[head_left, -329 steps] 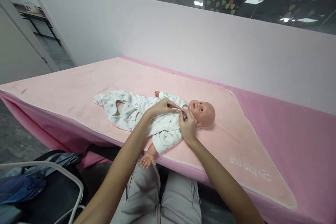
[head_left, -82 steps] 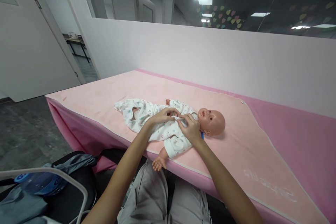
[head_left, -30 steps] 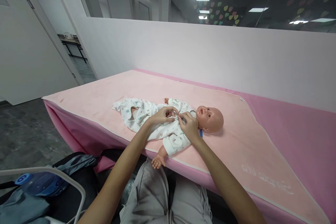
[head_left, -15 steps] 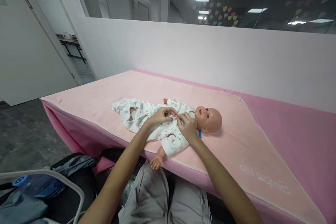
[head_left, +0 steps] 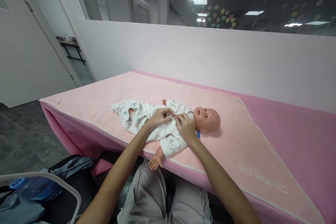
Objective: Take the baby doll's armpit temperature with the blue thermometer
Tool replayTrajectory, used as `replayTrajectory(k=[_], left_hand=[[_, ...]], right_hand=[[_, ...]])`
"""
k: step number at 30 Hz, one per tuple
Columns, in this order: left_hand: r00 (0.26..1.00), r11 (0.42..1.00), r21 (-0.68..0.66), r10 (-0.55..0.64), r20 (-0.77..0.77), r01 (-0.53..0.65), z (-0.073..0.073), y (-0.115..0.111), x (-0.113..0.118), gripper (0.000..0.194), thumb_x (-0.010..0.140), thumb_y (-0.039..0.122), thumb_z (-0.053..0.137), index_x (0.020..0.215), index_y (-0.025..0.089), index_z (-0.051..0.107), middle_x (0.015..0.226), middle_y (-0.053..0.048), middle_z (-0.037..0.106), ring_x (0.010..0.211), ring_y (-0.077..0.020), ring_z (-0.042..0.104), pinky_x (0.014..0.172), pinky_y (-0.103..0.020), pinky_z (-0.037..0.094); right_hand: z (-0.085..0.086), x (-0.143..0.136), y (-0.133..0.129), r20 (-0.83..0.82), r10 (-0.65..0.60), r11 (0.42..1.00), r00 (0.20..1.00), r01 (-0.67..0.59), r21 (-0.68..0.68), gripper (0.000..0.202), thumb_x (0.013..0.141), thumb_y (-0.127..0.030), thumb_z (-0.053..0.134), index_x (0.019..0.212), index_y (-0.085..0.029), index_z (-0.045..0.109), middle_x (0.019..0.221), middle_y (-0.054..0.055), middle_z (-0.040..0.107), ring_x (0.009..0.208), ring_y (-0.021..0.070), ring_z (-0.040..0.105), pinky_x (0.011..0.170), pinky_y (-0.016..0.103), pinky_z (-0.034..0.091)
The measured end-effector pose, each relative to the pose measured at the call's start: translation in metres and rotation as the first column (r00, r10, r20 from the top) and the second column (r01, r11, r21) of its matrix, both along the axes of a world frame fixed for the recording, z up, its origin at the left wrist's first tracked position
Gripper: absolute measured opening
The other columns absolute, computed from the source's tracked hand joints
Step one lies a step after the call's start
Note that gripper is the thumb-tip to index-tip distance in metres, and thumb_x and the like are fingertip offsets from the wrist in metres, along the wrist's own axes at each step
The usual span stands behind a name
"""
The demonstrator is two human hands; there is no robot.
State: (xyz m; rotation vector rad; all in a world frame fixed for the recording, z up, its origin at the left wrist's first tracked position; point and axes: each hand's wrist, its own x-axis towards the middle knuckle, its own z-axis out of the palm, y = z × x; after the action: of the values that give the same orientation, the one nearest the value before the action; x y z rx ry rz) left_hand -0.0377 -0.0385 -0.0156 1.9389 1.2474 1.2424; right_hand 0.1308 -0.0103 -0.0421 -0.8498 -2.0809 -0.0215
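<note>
A baby doll (head_left: 207, 120) lies on its back, its bald head to the right and its legs to the left. It wears a white printed baby shirt (head_left: 173, 142), and printed pants (head_left: 139, 110) cover its legs. Over the doll's chest, my left hand (head_left: 160, 118) pinches the front of the shirt with bent fingers. My right hand (head_left: 186, 126) is closed on the shirt just beside it, below the doll's chin. The fingertips of both hands nearly meet, and they hide what lies between them. One doll arm (head_left: 156, 159) hangs over the near table edge.
A pale pink cloth (head_left: 233, 143) covers the table, with a darker pink cloth (head_left: 294, 129) beneath it. Behind stands a white wall (head_left: 199, 56) with a window. At lower left are a chair (head_left: 76, 196) and a large plastic bottle (head_left: 39, 189).
The whole view has shifted slightly. My hands stay at the shirt front with almost the same pinch, and the doll keeps its pose.
</note>
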Motion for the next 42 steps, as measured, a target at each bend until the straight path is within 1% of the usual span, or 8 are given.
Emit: replayTrajectory(k=[4,11,14,19,26,32,37,42], left_hand=[[0.998,0.998,0.017,0.056,-0.022,-0.055,-0.0003,-0.002,0.0017,0.016,0.07,0.018,0.056,0.084,0.013,0.062,0.062,0.004,0.05,0.055,-0.0078,0.038,0.052,-0.02,0.03],[0.999,1.0,-0.014,0.017,0.036,-0.017,-0.0018,-0.0017,-0.0011,0.012,0.072,0.021,0.057,0.081,0.014,0.06,0.056,0.006,0.039,0.052,-0.0077,0.035,0.051,-0.02,0.028],[0.992,0.999,-0.04,-0.014,0.122,0.019,-0.0024,-0.0014,-0.0007,0.01,0.071,0.021,0.059,0.075,0.014,0.055,0.061,0.004,0.044,0.055,-0.0077,0.039,0.053,-0.02,0.031],[0.962,0.994,-0.056,-0.08,0.261,0.098,-0.0031,-0.0018,0.0023,0.018,0.067,0.021,0.062,0.067,0.015,0.045,0.071,0.0,0.051,0.064,-0.0099,0.048,0.06,-0.021,0.036],[0.993,0.997,-0.075,0.032,0.111,-0.024,-0.0019,-0.0017,0.0029,0.007,0.067,0.018,0.056,0.072,0.015,0.052,0.063,0.003,0.048,0.054,-0.0078,0.039,0.053,-0.02,0.031],[0.986,0.996,-0.079,-0.038,0.163,0.051,0.002,-0.0017,0.0052,0.009,0.063,0.012,0.049,0.071,0.015,0.051,0.064,0.002,0.049,0.057,-0.0094,0.042,0.055,-0.021,0.031],[0.991,0.996,-0.089,-0.02,0.131,0.032,0.001,-0.0011,0.0052,0.008,0.061,0.013,0.05,0.069,0.015,0.053,0.056,0.004,0.042,0.052,-0.0088,0.035,0.052,-0.022,0.027],[0.979,0.998,-0.034,-0.036,0.198,0.044,0.0017,-0.0046,0.0042,0.013,0.066,0.016,0.056,0.078,0.014,0.059,0.072,0.0,0.055,0.058,-0.0091,0.042,0.057,-0.022,0.033]], right_hand=[[0.0009,0.0002,-0.0005,0.016,-0.013,1.0,1.0,0.013,-0.005,0.024,0.091,-0.026,0.042,0.092,-0.023,0.066,0.082,0.001,0.064,0.07,0.011,0.057,0.057,0.023,0.033],[0.0014,0.0002,-0.0015,0.022,-0.032,1.0,0.999,0.032,0.001,0.024,0.091,-0.027,0.042,0.093,-0.023,0.065,0.082,0.001,0.064,0.071,0.0117,0.057,0.057,0.023,0.032],[0.0023,0.0004,-0.0018,0.034,-0.041,0.999,0.999,0.041,0.009,0.024,0.091,-0.026,0.042,0.092,-0.023,0.065,0.082,0.001,0.064,0.071,0.0117,0.057,0.058,0.023,0.032],[0.0018,-0.0005,-0.0003,0.041,-0.043,0.999,0.998,0.042,0.018,0.024,0.091,-0.026,0.041,0.091,-0.023,0.064,0.083,0.001,0.064,0.071,0.0116,0.058,0.058,0.022,0.032],[0.0006,-0.0017,0.0003,0.041,-0.064,0.998,0.997,0.064,-0.006,0.025,0.092,-0.028,0.039,0.09,-0.021,0.063,0.084,0.001,0.064,0.068,0.0113,0.056,0.055,0.023,0.03],[0.0014,-0.0011,-0.0008,0.059,-0.063,0.998,0.996,0.064,-0.003,0.027,0.093,-0.03,0.037,0.089,-0.02,0.061,0.083,0.002,0.064,0.07,0.0126,0.056,0.058,0.023,0.031],[0.0001,-0.0013,0.0002,0.031,-0.054,0.998,0.998,0.054,-0.012,0.025,0.091,-0.029,0.039,0.087,-0.02,0.062,0.084,0.003,0.064,0.069,0.0128,0.057,0.058,0.023,0.033],[0.0029,0.0004,-0.0022,-0.028,-0.016,1.0,0.999,0.015,-0.016,0.021,0.087,-0.034,0.047,0.092,-0.019,0.061,0.088,0.004,0.063,0.075,0.0146,0.058,0.062,0.023,0.038]])
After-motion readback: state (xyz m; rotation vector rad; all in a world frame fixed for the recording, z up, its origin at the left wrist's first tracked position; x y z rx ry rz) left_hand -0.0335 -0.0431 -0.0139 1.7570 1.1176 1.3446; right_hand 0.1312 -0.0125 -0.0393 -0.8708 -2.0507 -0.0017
